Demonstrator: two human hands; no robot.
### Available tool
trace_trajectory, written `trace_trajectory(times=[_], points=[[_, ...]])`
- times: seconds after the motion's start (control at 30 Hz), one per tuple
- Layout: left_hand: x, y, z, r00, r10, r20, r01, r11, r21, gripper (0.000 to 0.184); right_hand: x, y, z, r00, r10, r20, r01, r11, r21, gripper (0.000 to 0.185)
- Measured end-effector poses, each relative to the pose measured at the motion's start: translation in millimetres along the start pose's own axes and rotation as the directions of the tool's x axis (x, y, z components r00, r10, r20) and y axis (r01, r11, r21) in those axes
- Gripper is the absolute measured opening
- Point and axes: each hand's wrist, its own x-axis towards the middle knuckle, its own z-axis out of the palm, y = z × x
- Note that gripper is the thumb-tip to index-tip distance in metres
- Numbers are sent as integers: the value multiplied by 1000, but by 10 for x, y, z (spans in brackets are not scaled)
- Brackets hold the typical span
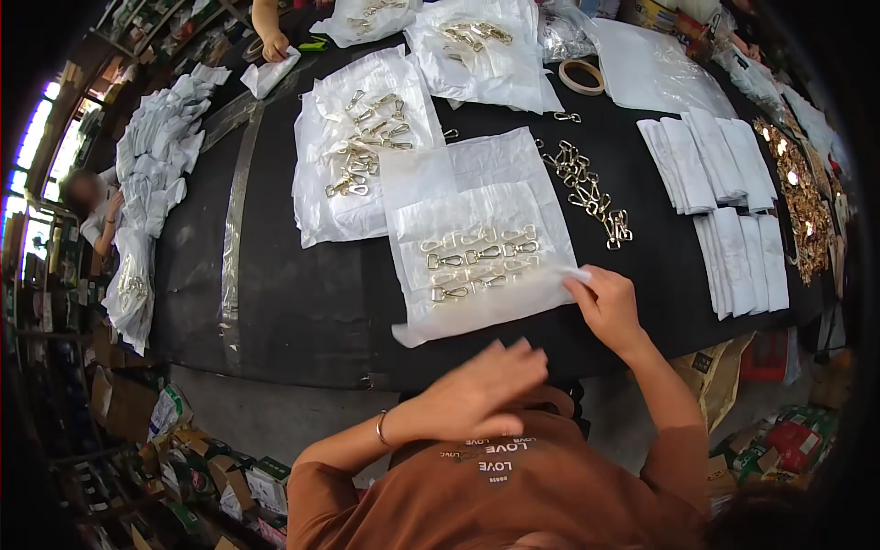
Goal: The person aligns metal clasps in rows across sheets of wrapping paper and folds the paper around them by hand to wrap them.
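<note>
Rows of metal snap hooks [483,252] lie on a white paper sheet [467,206] in front of me, with a fold of the paper partly over the lowest row. My right hand [605,305] pinches the sheet's near right corner between thumb and fingers. Slightly blurred, my left hand [490,390] hovers before my shirt, fingers stretched out and holding nothing, just short of the table edge. A loose pile of snap hooks [582,188] lies to the right of the sheet. Left of it, another paper stack [312,174] carries more hooks.
Folded white paper packets [720,174] lie at the right, beside a heap of gold-coloured pieces [799,197]. A tape roll [581,77] sits at the back. Wrapped bundles [156,174] line the left edge. A co-worker's hand [275,46] touches paper across the black table [302,302].
</note>
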Motion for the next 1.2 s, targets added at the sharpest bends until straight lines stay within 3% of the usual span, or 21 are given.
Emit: trace_trajectory(times=[0.03, 0.1, 0.3, 0.37, 0.43, 0.47, 0.6, 0.8, 0.93, 1.0, 1.03, 1.1, 1.13, 1.2], points=[[30, -56, -41, 1000, 3, -2, -3, 1000, 5, 68, 61, -25, 18, 996, 92, 20, -91, 994, -56, 6], [34, -214, -114, 975, -140, -173, 208, 844, 495, 64, 173, -62, 49, 961, 274, 46, -263, 950, -167, 9], [-189, -392, -290, 939, -157, -305, 301, 801, 517, 63, 249, -130, 21, 919, 365, 147, -324, 915, -242, 16], [-197, -393, -336, 944, -141, -297, 289, 788, 543, 63, 203, -198, -23, 998, -24, -59, 9, 970, -244, 18], [-199, -378, -334, 946, -131, -298, 284, 778, 560, 63, 176, -228, -65, 879, -416, -234, 338, 888, -311, 20], [-209, -363, -326, 945, -134, -298, 286, 780, 556, 63, 173, -215, -51, 881, -414, -230, 337, 889, -309, 20], [-181, -352, -354, 936, -146, -320, 294, 826, 481, 61, 243, -41, 64, 889, -456, 38, 457, 882, -116, 24], [-236, -457, -421, 926, -87, -368, 284, 801, 527, 50, 278, 36, 85, 919, -389, 64, 391, 921, -9, 30], [-226, -606, -519, 839, -186, -512, 309, 937, 165, 30, 359, 47, -22, 880, -469, 71, 472, 881, -38, 35], [-119, -623, -631, 729, -331, -599, 442, 896, 43, 12, 387, 256, 101, 925, -376, -46, 376, 926, -13, 18], [-36, -690, -737, 733, -322, -599, 436, 899, 50, 12, 500, 235, 67, 925, -376, -53, 376, 926, -19, 18], [93, -831, -947, 654, -465, -597, 563, 826, -27, 25, 785, 108, 34, 999, 49, 22, -52, 976, 213, 11], [134, -885, -986, 661, -456, -596, 559, 829, -14, 25, 874, 100, 73, 999, 50, 10, -51, 975, 216, 11], [238, -1022, -989, 667, -373, -645, 638, 732, 237, 30, 1023, 148, 217, 995, 84, -57, -74, 984, 163, 17]])
